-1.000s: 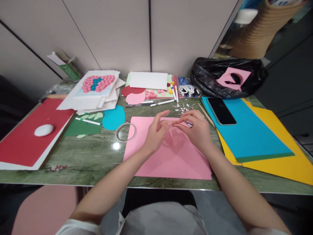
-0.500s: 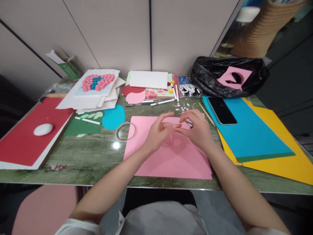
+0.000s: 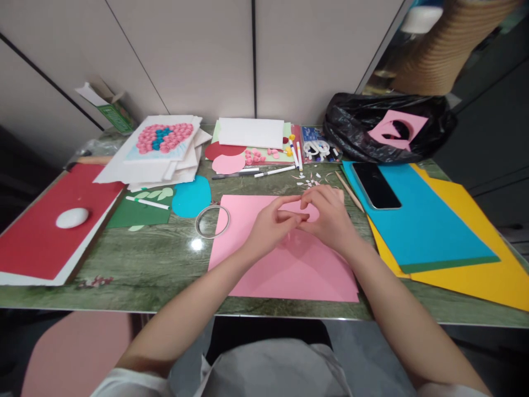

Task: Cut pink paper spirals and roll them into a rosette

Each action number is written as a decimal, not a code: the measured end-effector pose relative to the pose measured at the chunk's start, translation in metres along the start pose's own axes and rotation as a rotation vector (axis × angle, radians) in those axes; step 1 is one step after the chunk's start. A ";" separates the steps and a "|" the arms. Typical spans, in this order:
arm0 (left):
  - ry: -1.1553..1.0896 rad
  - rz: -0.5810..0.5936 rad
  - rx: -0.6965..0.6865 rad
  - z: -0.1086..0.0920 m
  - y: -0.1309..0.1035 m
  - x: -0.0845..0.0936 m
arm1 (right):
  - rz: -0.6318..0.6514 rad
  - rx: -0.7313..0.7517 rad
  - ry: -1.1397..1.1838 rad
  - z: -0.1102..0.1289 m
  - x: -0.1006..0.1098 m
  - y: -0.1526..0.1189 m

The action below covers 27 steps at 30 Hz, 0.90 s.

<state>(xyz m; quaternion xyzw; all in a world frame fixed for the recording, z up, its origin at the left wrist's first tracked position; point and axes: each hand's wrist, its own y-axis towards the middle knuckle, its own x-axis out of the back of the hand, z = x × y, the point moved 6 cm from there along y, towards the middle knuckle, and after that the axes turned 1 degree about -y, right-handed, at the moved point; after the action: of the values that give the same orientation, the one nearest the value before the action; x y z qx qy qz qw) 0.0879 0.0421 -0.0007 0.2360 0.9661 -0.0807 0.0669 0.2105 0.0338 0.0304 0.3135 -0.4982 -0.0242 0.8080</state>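
Observation:
My left hand (image 3: 270,223) and my right hand (image 3: 328,218) meet above a pink paper sheet (image 3: 285,275). Their fingertips are pinched together, thumbs and fingers nearly touching. What lies between them is too small and too hidden to name. A faint pink curled shape shows just below the fingertips, hard to tell from the sheet. To the left, a roll of tape (image 3: 212,221) overlaps the sheet's edge. Small paper scraps (image 3: 308,181) lie beyond my hands, and a wooden stick (image 3: 349,191) rests to the right.
Blue paper (image 3: 430,231) and yellow paper (image 3: 496,275) lie at right under a phone (image 3: 376,186). Behind them sits a black plastic bag (image 3: 351,127). At left are red paper (image 3: 49,248) with a white oval object (image 3: 72,218), and a pink-and-blue heart craft (image 3: 165,138).
The dark metallic thing that showed by my right hand's fingers is out of sight now. My fingers have shifted slightly, with both hands still together over the pink sheet.

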 end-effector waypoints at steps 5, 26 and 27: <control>-0.016 0.007 0.045 0.001 0.001 0.000 | -0.023 0.037 -0.033 0.004 0.001 -0.001; -0.252 -0.123 0.131 0.019 0.011 0.019 | -0.017 -0.154 0.193 -0.004 0.003 0.004; -0.230 -0.115 0.122 0.018 0.011 0.018 | -0.023 -0.147 0.182 -0.004 0.002 0.004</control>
<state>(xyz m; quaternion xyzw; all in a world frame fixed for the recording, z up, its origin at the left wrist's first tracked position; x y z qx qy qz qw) 0.0783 0.0562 -0.0227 0.1733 0.9572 -0.1697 0.1581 0.2141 0.0378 0.0328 0.2602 -0.4162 -0.0415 0.8703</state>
